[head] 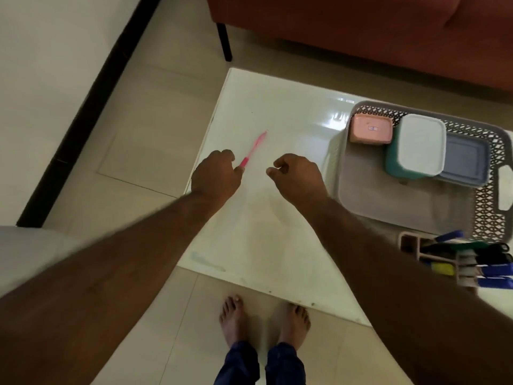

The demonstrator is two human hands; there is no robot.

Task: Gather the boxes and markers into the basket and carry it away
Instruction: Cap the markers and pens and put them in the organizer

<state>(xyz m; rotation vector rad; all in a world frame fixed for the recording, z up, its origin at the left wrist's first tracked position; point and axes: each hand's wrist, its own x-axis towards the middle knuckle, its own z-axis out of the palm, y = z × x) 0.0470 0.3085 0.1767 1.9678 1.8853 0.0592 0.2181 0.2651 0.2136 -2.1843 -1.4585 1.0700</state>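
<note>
dim, warm | glare on table (337,115) | arms motion-blurred | wide-angle bending at edges

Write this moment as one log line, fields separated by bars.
left hand: holds pink pen | right hand: curled, holds nothing | basket: three boxes inside | markers: outside

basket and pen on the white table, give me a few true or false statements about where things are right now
1. The left hand holds the pink pen. True.
2. The basket holds no boxes. False: the pink box, the white-lidded teal box and the blue-grey box are inside it.
3. The right hand grips a marker. False: it holds nothing.
4. The marker holder stands outside the basket. True.
</note>
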